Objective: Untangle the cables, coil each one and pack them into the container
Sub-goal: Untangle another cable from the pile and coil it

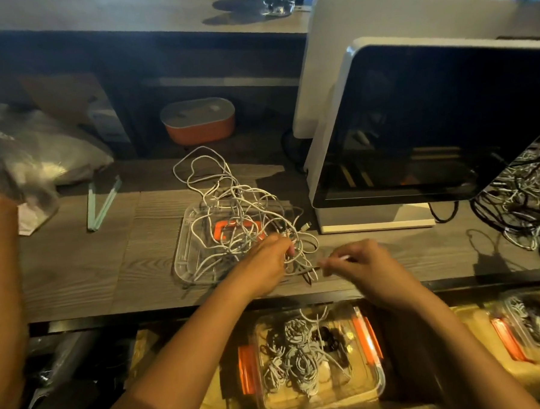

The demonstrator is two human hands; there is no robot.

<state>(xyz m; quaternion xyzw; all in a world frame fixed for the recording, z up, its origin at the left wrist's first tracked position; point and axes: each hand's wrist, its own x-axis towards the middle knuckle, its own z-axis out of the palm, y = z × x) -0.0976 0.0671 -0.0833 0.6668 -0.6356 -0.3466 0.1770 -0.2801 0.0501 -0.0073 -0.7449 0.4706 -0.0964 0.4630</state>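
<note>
We count several coiled cables point(298, 356) packed in the container point(379, 383) below the worktop point(77, 261). The tangle point(231, 206) lies on the worktop, unsorted: our left hand point(265, 257) grips its strands, our right hand point(362, 263) pinches one cable end point(343, 258).

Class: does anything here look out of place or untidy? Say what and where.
The white cables sprawl tangled across the clear lid and onto the desk. In the container below, one loose strand loops above the coils.

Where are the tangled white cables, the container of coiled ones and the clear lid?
tangled white cables point(241, 212): head view, middle of the pile.
container point(365, 338): head view, an orange side clasp.
clear lid point(185, 258): head view, bare left edge.
</note>
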